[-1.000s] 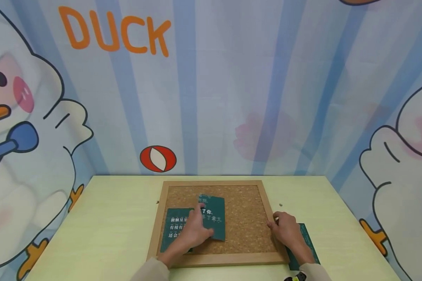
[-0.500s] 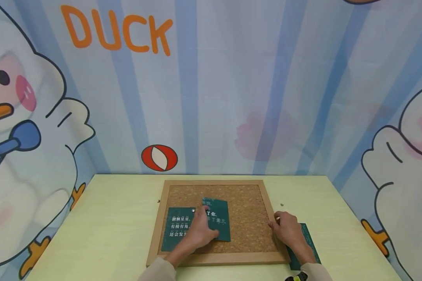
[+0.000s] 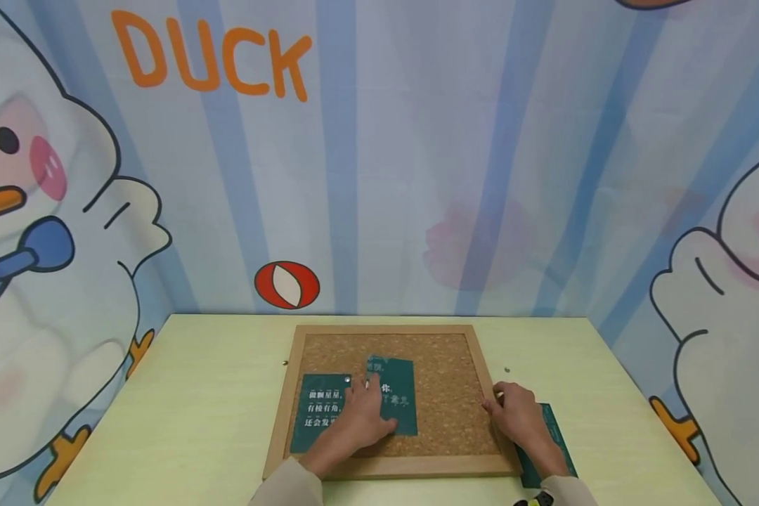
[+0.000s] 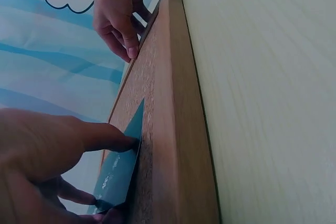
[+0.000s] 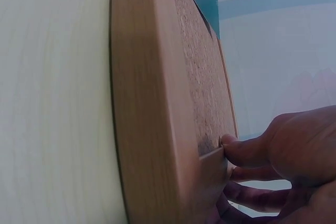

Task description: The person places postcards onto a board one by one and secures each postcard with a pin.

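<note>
A wood-framed corkboard (image 3: 452, 393) lies on the table. On its left part is a dark green card (image 3: 310, 414) with white characters and a small shiny pin (image 3: 348, 379) at its upper right corner. My left hand (image 3: 360, 414) holds a second green card (image 3: 403, 393) beside it, fingers at its left side and thumb near its lower edge. In the left wrist view this card's (image 4: 118, 174) near edge stands slightly off the cork. My right hand (image 3: 517, 413) grips the board's right frame, thumb on top and fingers outside it in the right wrist view.
Another green card (image 3: 553, 443) lies on the table (image 3: 613, 422) beside the board, partly under my right forearm. Small metallic pieces lie left (image 3: 284, 363) and right (image 3: 507, 370) of the board. A duck-print curtain (image 3: 392, 176) stands behind the table.
My left hand and its card have shifted a little to the right and slightly down. The pin on the first card has come into view. My right hand keeps its place on the frame.
</note>
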A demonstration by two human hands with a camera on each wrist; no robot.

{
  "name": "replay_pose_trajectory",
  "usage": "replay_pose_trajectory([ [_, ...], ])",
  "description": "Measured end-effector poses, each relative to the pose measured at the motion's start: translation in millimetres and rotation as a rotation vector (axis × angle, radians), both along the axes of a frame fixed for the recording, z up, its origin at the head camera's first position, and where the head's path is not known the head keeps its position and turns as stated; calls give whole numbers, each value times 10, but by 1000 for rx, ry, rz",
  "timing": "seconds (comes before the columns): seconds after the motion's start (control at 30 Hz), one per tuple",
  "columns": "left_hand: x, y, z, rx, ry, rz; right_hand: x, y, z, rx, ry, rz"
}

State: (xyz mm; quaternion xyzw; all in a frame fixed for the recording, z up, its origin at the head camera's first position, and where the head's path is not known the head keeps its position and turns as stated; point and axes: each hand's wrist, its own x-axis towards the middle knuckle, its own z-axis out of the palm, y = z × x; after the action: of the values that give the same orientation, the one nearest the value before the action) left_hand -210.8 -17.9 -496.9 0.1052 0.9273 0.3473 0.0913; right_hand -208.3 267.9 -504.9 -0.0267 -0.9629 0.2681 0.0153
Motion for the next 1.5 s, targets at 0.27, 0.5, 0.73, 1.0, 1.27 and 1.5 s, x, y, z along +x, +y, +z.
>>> replay_pose_trajectory([
  [0.27, -10, 3, 46, -122, -6, 3, 4, -14, 7, 4, 3, 1],
  [0.5, -96, -26, 102, -236, -23, -31, 1, -23, 5, 1, 2, 1],
  [0.73, -162, -58, 125, -298, -6, -33, -8, -32, -25, -8, 4, 3],
  [1.0, -191, -68, 133, -310, 1, -29, 5, -46, -33, -6, 18, 6],
  [1.27, -172, -72, 124, -340, 46, -53, 3, -41, -9, -12, 18, 6],
  [1.5, -143, -37, 130, -406, 53, -20, 0, 14, 10, -29, 12, 4],
])
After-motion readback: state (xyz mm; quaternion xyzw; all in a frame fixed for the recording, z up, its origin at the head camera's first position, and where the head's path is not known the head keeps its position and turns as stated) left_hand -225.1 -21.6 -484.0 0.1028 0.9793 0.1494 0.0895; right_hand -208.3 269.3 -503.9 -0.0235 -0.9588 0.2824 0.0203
